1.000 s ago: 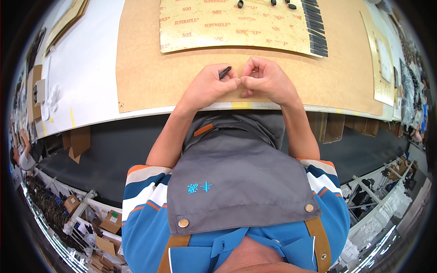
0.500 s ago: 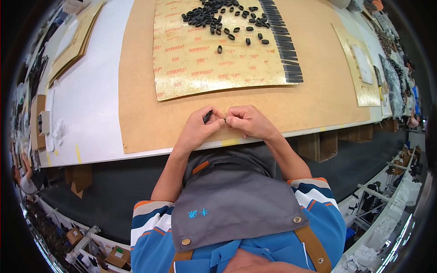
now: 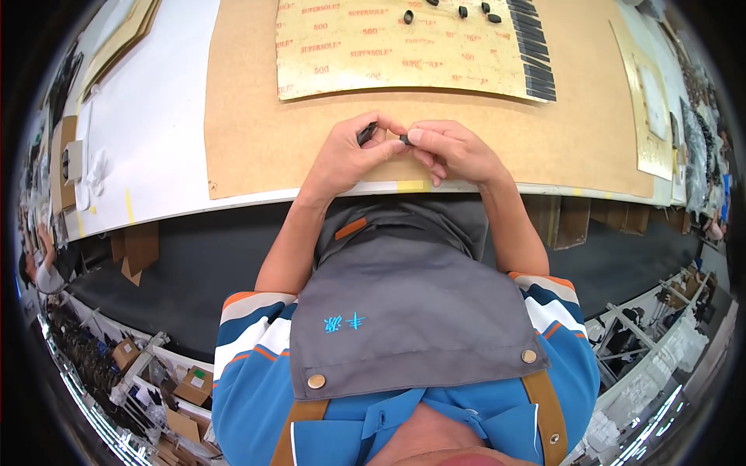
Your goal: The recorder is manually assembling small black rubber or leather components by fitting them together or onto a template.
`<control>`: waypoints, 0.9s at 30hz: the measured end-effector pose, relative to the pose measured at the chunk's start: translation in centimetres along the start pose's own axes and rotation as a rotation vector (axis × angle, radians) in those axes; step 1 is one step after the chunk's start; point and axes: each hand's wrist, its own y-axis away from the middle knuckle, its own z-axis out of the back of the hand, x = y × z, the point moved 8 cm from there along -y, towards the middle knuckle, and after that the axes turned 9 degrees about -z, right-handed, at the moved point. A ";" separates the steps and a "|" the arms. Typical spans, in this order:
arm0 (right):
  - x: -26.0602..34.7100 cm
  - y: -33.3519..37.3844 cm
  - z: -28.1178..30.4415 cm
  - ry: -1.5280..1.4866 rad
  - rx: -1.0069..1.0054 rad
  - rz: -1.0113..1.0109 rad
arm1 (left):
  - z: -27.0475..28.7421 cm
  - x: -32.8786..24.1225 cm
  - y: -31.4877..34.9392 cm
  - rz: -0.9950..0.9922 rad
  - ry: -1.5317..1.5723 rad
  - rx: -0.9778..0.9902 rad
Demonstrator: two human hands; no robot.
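My two hands meet over the brown paper sheet, near the table's front edge. My left hand [image 3: 350, 151] is closed, with glossy black strips [image 3: 367, 133] tucked in its curled fingers; how many cannot be told. Its thumb and index finger reach a small black loop [image 3: 405, 140] between the hands. My right hand [image 3: 454, 151] pinches the loop from the other side, mostly covering it. Ahead lies a yellowish printed board [image 3: 334, 66]. Black oval loops [image 3: 463, 12] are scattered on it, and flat black strips [image 3: 536, 58] lie in a row along its right edge.
The brown paper [image 3: 249, 147] covers much of the white table [image 3: 155, 155]. At the left are a stack of boards [image 3: 116, 43] and a small cardboard box [image 3: 70, 161]. Another yellowish board [image 3: 653, 147] lies at the right. Cardboard boxes [image 3: 571, 224] are under the table edge.
The view has shifted, so the table and board sit higher and part of the loop pile is out of frame. My hands remain together, with the black loop showing more between the fingertips.
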 end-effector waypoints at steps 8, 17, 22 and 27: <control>-0.3 0.3 0.4 -0.081 -0.192 0.185 | -0.3 -0.8 0.2 0.035 -0.040 0.038; 12.0 -1.2 7.6 0.345 -0.593 0.361 | 0.5 -0.9 0.3 0.041 0.080 -0.127; 14.8 -2.3 14.5 0.658 -0.892 0.320 | 0.5 -0.6 0.2 0.055 0.110 -0.144; 12.5 -3.8 16.7 0.675 -0.954 0.291 | 0.1 -0.6 0.4 0.042 0.101 -0.096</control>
